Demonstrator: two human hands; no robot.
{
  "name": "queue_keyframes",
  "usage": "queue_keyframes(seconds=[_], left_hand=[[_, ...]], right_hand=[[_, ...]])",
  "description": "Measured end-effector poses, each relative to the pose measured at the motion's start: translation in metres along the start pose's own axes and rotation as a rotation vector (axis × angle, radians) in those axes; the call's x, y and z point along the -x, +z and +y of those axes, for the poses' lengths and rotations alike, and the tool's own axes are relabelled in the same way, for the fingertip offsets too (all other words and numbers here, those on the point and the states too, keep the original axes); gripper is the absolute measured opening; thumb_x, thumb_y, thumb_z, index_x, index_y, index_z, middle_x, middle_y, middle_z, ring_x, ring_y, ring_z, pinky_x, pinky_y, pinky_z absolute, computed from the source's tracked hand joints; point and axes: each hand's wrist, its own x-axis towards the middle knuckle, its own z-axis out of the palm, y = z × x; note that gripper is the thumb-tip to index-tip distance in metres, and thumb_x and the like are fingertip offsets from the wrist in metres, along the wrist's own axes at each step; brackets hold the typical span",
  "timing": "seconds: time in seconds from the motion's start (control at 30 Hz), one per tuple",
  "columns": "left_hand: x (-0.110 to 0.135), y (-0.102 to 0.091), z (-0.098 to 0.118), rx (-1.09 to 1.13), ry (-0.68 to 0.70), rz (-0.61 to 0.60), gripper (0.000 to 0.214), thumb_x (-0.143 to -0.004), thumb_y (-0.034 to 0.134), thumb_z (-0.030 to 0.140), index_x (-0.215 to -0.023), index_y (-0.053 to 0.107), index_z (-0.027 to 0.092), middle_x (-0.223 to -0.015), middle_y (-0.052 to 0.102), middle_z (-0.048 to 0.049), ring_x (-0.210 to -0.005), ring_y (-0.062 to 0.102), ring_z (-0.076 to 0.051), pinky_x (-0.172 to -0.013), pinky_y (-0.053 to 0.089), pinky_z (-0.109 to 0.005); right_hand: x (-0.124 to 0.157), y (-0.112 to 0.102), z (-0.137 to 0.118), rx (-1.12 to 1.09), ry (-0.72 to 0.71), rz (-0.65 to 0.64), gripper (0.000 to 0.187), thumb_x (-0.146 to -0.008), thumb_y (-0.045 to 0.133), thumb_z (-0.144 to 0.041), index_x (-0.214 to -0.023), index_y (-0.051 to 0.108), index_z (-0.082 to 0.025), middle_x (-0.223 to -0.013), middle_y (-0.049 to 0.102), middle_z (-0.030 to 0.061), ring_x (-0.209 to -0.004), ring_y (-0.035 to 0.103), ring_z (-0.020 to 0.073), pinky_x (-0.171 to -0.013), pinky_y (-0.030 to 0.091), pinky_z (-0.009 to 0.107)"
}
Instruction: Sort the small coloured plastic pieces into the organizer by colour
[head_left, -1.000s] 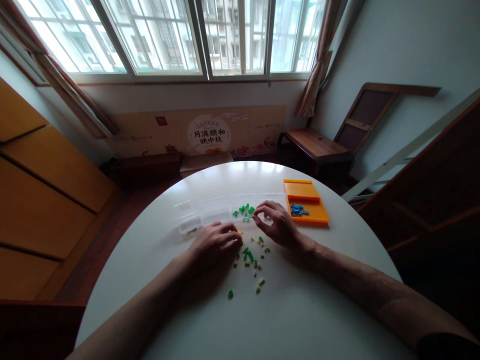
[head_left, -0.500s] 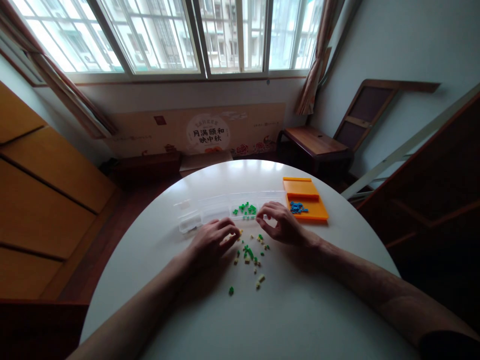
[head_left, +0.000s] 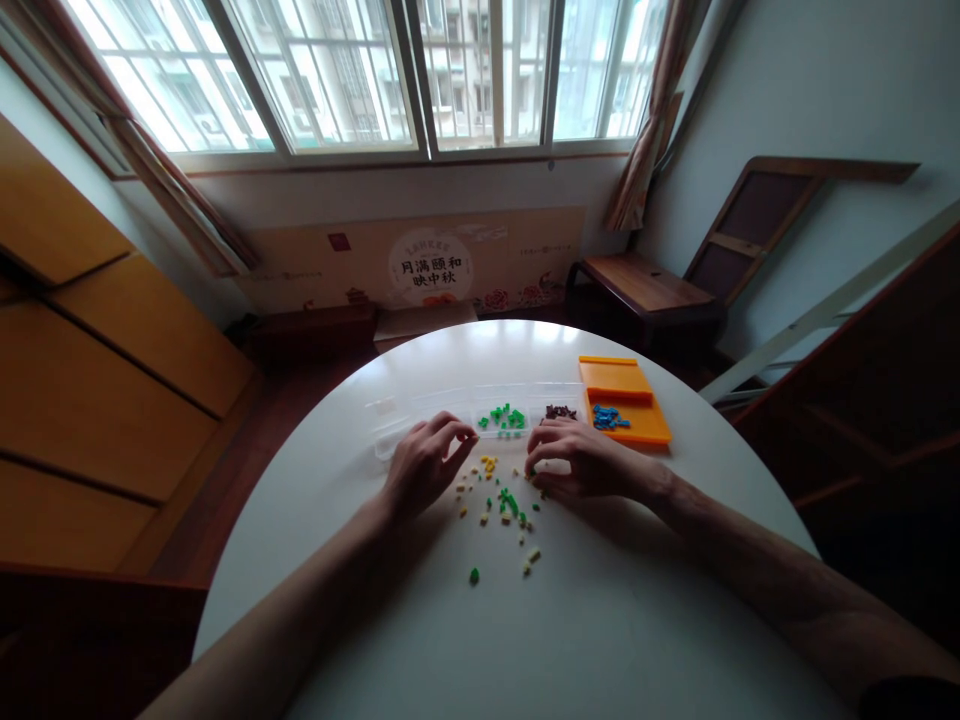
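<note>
My left hand (head_left: 424,462) hovers at the near side of a clear compartment box (head_left: 384,447), thumb and forefinger pinched together on something too small to make out. On the table, my right hand (head_left: 589,458) has its fingertips closed around a small green brick (head_left: 533,471). Between and below the hands lie scattered green bricks (head_left: 510,503), yellow bricks (head_left: 489,464) and pale cream bricks (head_left: 534,555). One compartment holds green bricks (head_left: 504,417); another, partly covered by my right hand, has dark brown pieces (head_left: 560,412).
An orange tray (head_left: 616,376) with blue pieces (head_left: 611,418) in it stands right of the clear box. A lone green brick (head_left: 474,576) lies closer to me on the round white table (head_left: 570,640). Beyond the table stands a wooden chair (head_left: 649,282).
My right hand has come down from the box to the scattered bricks, uncovering the dark brown pieces. My left hand has risen from the yellow bricks toward the box. The view has shifted slightly.
</note>
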Motion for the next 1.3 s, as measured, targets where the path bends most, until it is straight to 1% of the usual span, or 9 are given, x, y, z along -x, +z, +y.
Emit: queue_keyframes(seconds=[0.23, 0.37, 0.5, 0.6, 0.7, 0.83, 0.93, 1.03, 1.3], left_hand=[[-0.018, 0.005, 0.001, -0.073, -0.006, -0.043, 0.018, -0.110, 0.064, 0.030, -0.100, 0.075, 0.020, -0.099, 0.076, -0.0033, -0.070, 0.063, -0.014, -0.079, 0.049, -0.033], [-0.030, 0.011, -0.005, -0.079, -0.031, -0.040, 0.017, -0.109, 0.067, 0.030, -0.099, 0.077, 0.021, -0.098, 0.077, -0.0024, -0.072, 0.066, -0.015, -0.080, 0.049, -0.033], [-0.035, 0.011, -0.008, -0.084, -0.022, -0.020, 0.023, -0.110, 0.064, 0.033, -0.098, 0.081, 0.022, -0.094, 0.077, -0.0023, -0.071, 0.067, -0.014, -0.079, 0.049, -0.033], [-0.026, 0.006, -0.001, -0.110, -0.001, 0.009, 0.027, -0.111, 0.062, 0.034, -0.098, 0.082, 0.022, -0.093, 0.077, -0.0031, -0.071, 0.066, -0.014, -0.078, 0.049, -0.033], [-0.011, 0.003, 0.009, -0.111, 0.065, 0.031, 0.025, -0.110, 0.064, 0.033, -0.097, 0.081, 0.022, -0.092, 0.077, -0.0033, -0.076, 0.068, -0.016, -0.078, 0.051, -0.033], [0.006, 0.005, 0.014, 0.021, 0.161, -0.010, 0.020, -0.108, 0.066, 0.030, -0.096, 0.079, 0.023, -0.092, 0.078, -0.0029, -0.076, 0.069, -0.016, -0.075, 0.053, -0.032], [0.010, 0.007, 0.011, 0.117, 0.201, -0.090, 0.017, -0.107, 0.066, 0.028, -0.098, 0.080, 0.024, -0.094, 0.078, -0.0029, -0.076, 0.070, -0.015, -0.070, 0.052, -0.029], [0.011, 0.009, 0.007, 0.138, 0.204, -0.135, 0.014, -0.107, 0.067, 0.028, -0.100, 0.079, 0.024, -0.096, 0.078, -0.0034, -0.077, 0.071, -0.015, -0.072, 0.054, -0.030], [0.015, 0.010, 0.004, 0.146, 0.221, -0.139, 0.010, -0.105, 0.071, 0.029, -0.102, 0.080, 0.025, -0.098, 0.079, -0.0037, -0.079, 0.071, -0.016, -0.072, 0.055, -0.031]], right_hand=[[0.000, -0.001, 0.001, -0.019, -0.024, -0.015, 0.010, -0.106, 0.070, -0.021, -0.110, 0.080, -0.024, -0.109, 0.079, 0.0056, -0.103, 0.071, 0.0208, -0.100, 0.055, 0.039], [0.001, -0.002, 0.004, -0.019, -0.024, -0.013, 0.010, -0.104, 0.073, -0.023, -0.112, 0.079, -0.023, -0.111, 0.078, 0.0062, -0.104, 0.071, 0.0208, -0.102, 0.055, 0.039], [0.001, -0.004, 0.003, -0.009, -0.025, -0.002, 0.010, -0.102, 0.073, -0.018, -0.108, 0.080, -0.024, -0.107, 0.078, 0.0053, -0.101, 0.072, 0.0199, -0.101, 0.056, 0.038], [0.000, -0.005, 0.002, -0.012, -0.030, 0.015, 0.011, -0.101, 0.073, -0.017, -0.106, 0.079, -0.024, -0.106, 0.078, 0.0051, -0.100, 0.072, 0.0198, -0.097, 0.056, 0.036], [0.001, -0.003, 0.003, -0.025, -0.015, 0.026, 0.005, -0.101, 0.074, -0.020, -0.102, 0.078, -0.024, -0.104, 0.078, 0.0050, -0.099, 0.071, 0.0204, -0.095, 0.057, 0.036], [0.002, 0.000, 0.004, -0.017, 0.013, 0.026, 0.001, -0.101, 0.076, -0.024, -0.100, 0.076, -0.024, -0.105, 0.078, 0.0049, -0.100, 0.071, 0.0215, -0.096, 0.056, 0.038], [0.002, 0.002, 0.005, -0.010, 0.014, 0.014, 0.002, -0.102, 0.073, -0.022, -0.102, 0.075, -0.023, -0.108, 0.077, 0.0053, -0.102, 0.071, 0.0212, -0.098, 0.056, 0.038], [0.001, 0.003, 0.006, -0.002, -0.008, 0.007, 0.007, -0.105, 0.068, -0.021, -0.105, 0.075, -0.023, -0.109, 0.077, 0.0057, -0.100, 0.071, 0.0206, -0.097, 0.057, 0.038], [0.002, 0.006, 0.007, 0.002, -0.032, 0.008, 0.012, -0.108, 0.066, -0.025, -0.109, 0.078, -0.023, -0.113, 0.077, 0.0073, -0.103, 0.071, 0.0213, -0.096, 0.058, 0.038]])
